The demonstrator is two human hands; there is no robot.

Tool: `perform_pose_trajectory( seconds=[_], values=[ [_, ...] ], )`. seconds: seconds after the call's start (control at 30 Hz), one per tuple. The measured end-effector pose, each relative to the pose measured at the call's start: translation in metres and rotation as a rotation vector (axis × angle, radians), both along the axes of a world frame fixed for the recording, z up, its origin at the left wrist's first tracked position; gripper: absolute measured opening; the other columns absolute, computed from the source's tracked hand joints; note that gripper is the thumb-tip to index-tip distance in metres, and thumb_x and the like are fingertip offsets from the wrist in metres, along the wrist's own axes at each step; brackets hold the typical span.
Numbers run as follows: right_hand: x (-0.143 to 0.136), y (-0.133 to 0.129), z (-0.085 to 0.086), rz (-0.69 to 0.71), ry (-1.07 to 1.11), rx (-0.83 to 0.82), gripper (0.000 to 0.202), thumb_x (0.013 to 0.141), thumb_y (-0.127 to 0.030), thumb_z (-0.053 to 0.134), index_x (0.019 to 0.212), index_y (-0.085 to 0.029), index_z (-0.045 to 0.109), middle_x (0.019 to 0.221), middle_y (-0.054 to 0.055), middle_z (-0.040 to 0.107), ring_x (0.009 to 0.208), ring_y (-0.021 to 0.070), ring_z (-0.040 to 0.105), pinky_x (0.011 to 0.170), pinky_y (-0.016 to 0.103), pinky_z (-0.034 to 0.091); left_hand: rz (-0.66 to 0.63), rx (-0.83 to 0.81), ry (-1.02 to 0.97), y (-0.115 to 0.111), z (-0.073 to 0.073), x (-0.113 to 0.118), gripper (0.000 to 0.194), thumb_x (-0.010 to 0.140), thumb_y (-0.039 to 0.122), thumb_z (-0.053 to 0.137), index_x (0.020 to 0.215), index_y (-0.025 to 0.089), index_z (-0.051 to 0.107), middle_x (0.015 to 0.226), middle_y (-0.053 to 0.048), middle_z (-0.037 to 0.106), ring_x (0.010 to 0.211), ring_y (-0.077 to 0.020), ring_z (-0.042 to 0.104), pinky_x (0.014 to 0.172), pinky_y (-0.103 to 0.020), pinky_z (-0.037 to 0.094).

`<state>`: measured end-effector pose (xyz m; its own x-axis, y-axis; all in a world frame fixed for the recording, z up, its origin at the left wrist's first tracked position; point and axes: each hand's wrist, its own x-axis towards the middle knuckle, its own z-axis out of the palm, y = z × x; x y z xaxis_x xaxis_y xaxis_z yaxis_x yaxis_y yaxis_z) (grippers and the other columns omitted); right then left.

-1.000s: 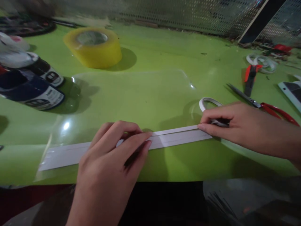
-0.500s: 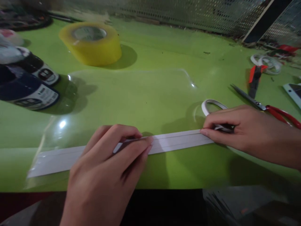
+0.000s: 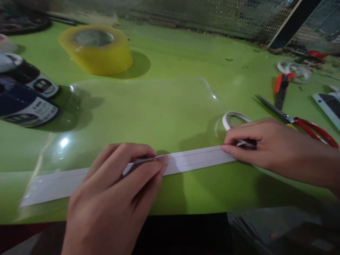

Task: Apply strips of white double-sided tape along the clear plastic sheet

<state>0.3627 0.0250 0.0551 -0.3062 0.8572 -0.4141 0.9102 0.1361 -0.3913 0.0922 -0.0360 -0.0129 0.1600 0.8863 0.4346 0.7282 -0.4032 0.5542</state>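
Note:
A white paper strip (image 3: 196, 157) with a thin line along its length lies near the table's front edge. My left hand (image 3: 114, 191) is closed over its middle, thumb and fingertips pressed together at the upper edge of the strip. Near the strip's right end, my right hand (image 3: 247, 145) pinches narrow white tape between thumb and forefinger, touching the strip. A thin roll of white tape (image 3: 226, 120) stands just behind those fingers, partly hidden by them. A clear plastic sheet (image 3: 138, 106) spreads behind the strip, its left edge crossing the strip's left end.
A wide yellow tape roll (image 3: 106, 58) stands at the back left, with dark blue labelled bottles (image 3: 29, 104) in front. On the right lie red-handled scissors (image 3: 313, 127), a red and black cutter (image 3: 283, 88) and small white tape rings (image 3: 300, 71). A mesh panel (image 3: 212, 21) borders the back.
The whole view has shifted slightly, so things appear a little further left. Both hands keep their places on the strip, with no visible change in grip.

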Motion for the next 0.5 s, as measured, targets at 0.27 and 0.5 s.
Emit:
perform_pose_trajectory(
  seconds=[0.27, 0.5],
  values=[
    [0.0003, 0.0003, -0.0020, 0.028, -0.005, 0.030, 0.031, 0.087, -0.047, 0.059, 0.066, -0.024, 0.063, 0.059, -0.002, 0.058, 0.050, 0.0123, 0.048, 0.047, 0.029, 0.028, 0.003, -0.008, -0.018, -0.0013, -0.0001, -0.0010, 0.019, 0.097, 0.016, 0.059, 0.093, 0.034, 0.065, 0.100, 0.006, 0.064, 0.094, -0.0164, 0.060, 0.074, -0.038, 0.049],
    [0.0005, 0.0013, -0.0017, 0.036, -0.014, 0.030, 0.032, 0.087, -0.047, 0.059, 0.065, -0.024, 0.063, 0.057, -0.002, 0.058, 0.048, 0.0120, 0.047, 0.047, 0.029, 0.027, -0.015, -0.001, -0.011, 0.0008, -0.0011, 0.0012, 0.018, 0.097, 0.017, 0.059, 0.093, 0.034, 0.065, 0.102, 0.006, 0.065, 0.094, -0.0167, 0.061, 0.075, -0.039, 0.051]
  ],
)
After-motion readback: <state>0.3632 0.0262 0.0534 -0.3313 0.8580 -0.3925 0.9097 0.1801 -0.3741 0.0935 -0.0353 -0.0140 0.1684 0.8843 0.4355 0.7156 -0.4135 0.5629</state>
